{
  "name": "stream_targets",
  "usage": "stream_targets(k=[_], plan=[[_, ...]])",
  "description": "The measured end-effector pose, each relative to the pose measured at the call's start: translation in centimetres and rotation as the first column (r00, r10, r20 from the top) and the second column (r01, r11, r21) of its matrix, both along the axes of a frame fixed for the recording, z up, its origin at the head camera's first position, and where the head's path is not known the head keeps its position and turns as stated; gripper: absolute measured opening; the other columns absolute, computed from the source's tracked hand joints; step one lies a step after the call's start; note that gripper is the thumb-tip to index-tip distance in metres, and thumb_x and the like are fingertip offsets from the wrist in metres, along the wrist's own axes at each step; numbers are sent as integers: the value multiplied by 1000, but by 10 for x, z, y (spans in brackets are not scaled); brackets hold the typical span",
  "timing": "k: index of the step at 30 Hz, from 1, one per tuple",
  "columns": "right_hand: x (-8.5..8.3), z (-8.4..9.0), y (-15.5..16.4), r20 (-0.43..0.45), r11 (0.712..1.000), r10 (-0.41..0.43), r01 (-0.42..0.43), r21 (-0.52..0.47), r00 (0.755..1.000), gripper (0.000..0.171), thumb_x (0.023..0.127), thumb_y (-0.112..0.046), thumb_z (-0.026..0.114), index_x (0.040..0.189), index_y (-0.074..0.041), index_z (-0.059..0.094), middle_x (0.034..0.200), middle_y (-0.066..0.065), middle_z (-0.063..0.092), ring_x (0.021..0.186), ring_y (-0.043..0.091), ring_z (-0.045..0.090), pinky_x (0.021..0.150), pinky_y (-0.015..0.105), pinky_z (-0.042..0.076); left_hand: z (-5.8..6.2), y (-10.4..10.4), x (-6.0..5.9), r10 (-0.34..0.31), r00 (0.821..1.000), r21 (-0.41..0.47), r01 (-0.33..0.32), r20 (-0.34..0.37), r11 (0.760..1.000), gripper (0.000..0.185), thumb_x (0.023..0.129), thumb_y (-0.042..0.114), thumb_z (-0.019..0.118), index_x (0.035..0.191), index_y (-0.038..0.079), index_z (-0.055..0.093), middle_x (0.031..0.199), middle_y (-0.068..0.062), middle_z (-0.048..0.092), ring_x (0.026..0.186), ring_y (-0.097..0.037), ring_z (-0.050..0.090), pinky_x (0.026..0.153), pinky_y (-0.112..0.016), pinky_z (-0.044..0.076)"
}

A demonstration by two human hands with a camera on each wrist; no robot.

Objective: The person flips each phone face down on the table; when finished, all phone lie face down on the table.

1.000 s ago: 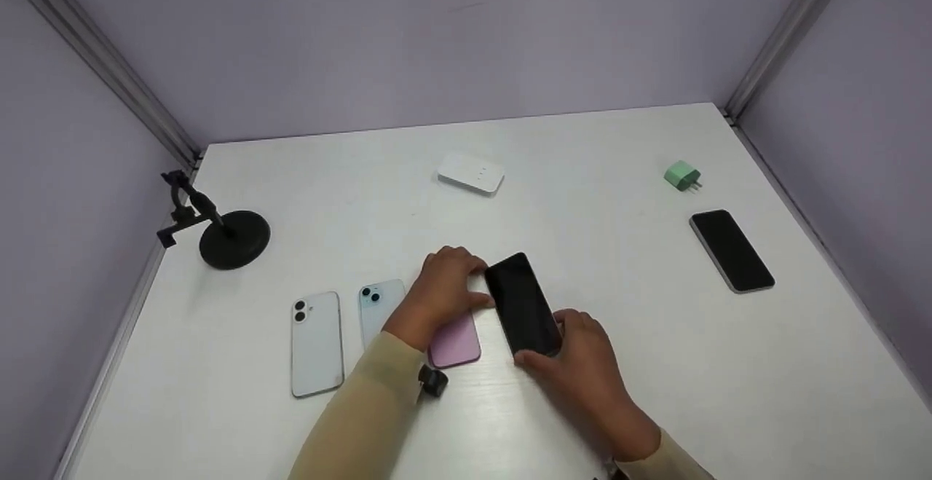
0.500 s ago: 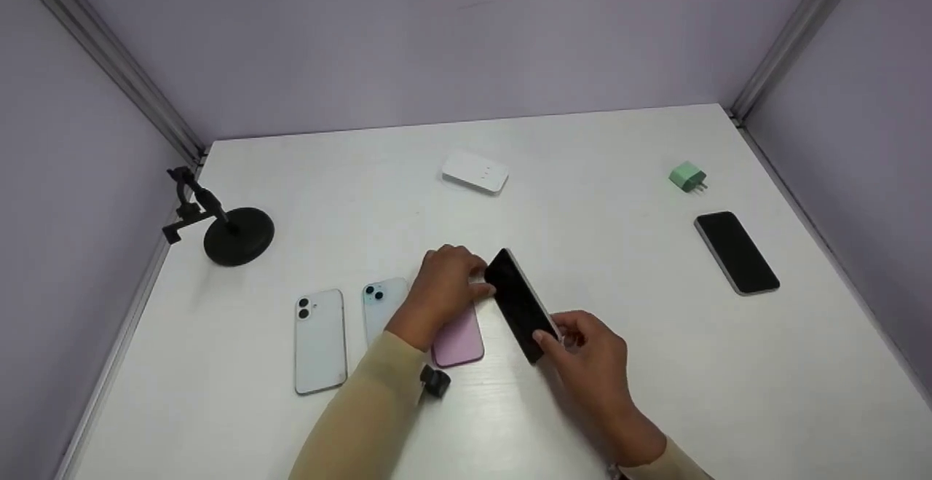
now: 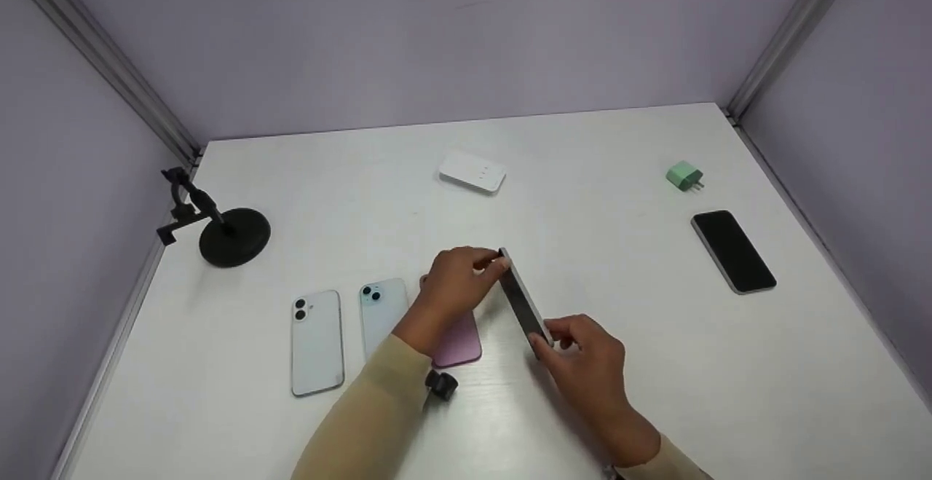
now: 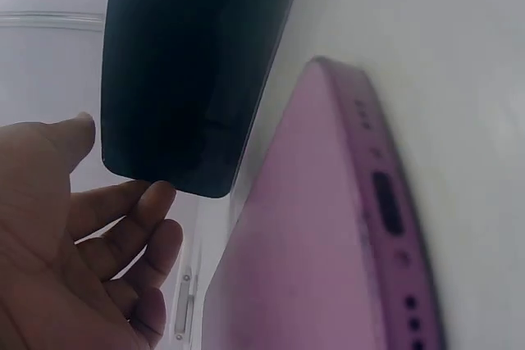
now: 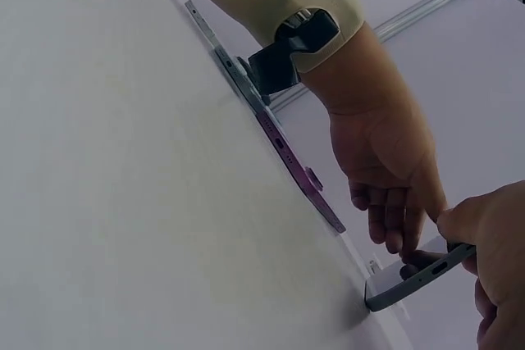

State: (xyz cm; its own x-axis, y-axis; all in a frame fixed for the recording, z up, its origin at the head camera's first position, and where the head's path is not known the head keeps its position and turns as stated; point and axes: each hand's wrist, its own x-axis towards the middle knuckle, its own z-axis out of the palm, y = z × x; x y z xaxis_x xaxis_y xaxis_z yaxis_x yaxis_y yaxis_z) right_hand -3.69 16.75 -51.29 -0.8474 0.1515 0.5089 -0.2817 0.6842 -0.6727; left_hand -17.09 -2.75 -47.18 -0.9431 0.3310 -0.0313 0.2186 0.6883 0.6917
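A smartphone [image 3: 520,302] with a dark screen is tipped up on its long edge, its pale rim showing, near the middle of the table [image 3: 582,232]. My right hand [image 3: 591,363] grips its near end between thumb and fingers. At the far end, my left hand [image 3: 457,283] holds the corner with thumb and fingertips, seen close up where the dark screen [image 4: 189,71] fills the left wrist view. Under the left wrist lies a pink phone [image 3: 459,341], back up and partly hidden. Beside it rest a light-blue phone [image 3: 382,309] and a white phone [image 3: 317,341], also backs up.
A black stand with a round base [image 3: 234,238] is at the left. Toward the back lies a white box-like device [image 3: 472,172]. At the right are a green plug adapter [image 3: 684,175] and another dark-screened phone [image 3: 733,251]. Walls [image 3: 466,36] enclose the table's back and sides.
The held phone has been tilted from nearly flat, screen up, to standing on its edge. The left hand has shifted up and right to its far corner.
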Motion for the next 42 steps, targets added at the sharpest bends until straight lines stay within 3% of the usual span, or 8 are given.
stream_targets(k=[8, 12, 15, 18, 22, 25, 33, 42], plan=[[2, 1, 0, 44, 998, 44, -42, -40, 998, 25, 80, -13, 99, 101, -13, 86, 83, -8, 74, 75, 8, 65, 64, 20, 51, 3, -1, -2, 39, 997, 64, -43, 65, 997, 47, 100, 60, 72, 133, 27, 79, 130, 0, 79, 128, -22, 70, 110, -65, 49], [2, 2, 3, 121, 997, 63, -57, -53, 991, 24, 83, -21, 98, 103, -12, 88, 83, -8, 74, 75, 8, 65, 66, 22, 53, 3, -2, -3, 9, 998, 104, -15, 55, 995, 45, 101, 55, 73, 133, 23, 79, 129, -3, 79, 125, -24, 71, 107, -56, 55], [1, 4, 4, 234, 997, 73, -64, -46, 970, 25, 87, -28, 95, 104, -11, 88, 81, -9, 73, 75, 7, 64, 66, 23, 53, 3, -4, -4, -18, 999, 140, 13, 32, 990, 42, 102, 50, 75, 129, 19, 80, 126, -5, 79, 121, -25, 72, 104, -50, 58], [1, 5, 4, 350, 997, 81, -79, -20, 933, 29, 88, -35, 93, 105, -11, 88, 81, -9, 73, 75, 5, 63, 67, 24, 53, 2, -6, -5, -40, 999, 163, 37, 14, 986, 39, 103, 46, 75, 126, 16, 81, 123, -6, 80, 119, -25, 73, 103, -48, 58], [0, 6, 4, 445, 994, 95, -113, 13, 890, 32, 86, -36, 94, 107, -13, 88, 85, -9, 74, 77, 5, 62, 69, 25, 53, 1, -11, -7, -58, 998, 175, 53, 19, 983, 39, 103, 45, 74, 126, 15, 80, 122, -6, 80, 119, -26, 73, 103, -49, 58], [1, 5, 5, 464, 991, 104, -132, 28, 880, 33, 84, -33, 97, 109, -13, 88, 90, -7, 77, 79, 5, 62, 70, 25, 53, 2, -16, -7, -68, 997, 188, 59, 41, 980, 41, 103, 43, 75, 130, 12, 78, 123, -6, 79, 121, -27, 71, 104, -50, 57], [-2, 4, 6, 459, 991, 69, -114, 70, 886, 38, 78, -23, 101, 110, -10, 87, 93, -4, 78, 85, 7, 66, 76, 28, 57, 3, -29, -8, -100, 991, 219, 79, 89, 973, 44, 104, 32, 77, 140, 8, 73, 128, -9, 77, 126, -31, 69, 109, -50, 56], [-4, 8, 4, 529, 988, -11, -73, 138, 849, 49, 73, -24, 102, 115, -7, 82, 93, -1, 70, 88, 14, 58, 86, 39, 53, -3, -34, -8, -132, 982, 105, 119, 135, 987, 61, 94, 30, 88, 150, 15, 67, 138, -4, 72, 129, -28, 63, 113, -50, 51]])
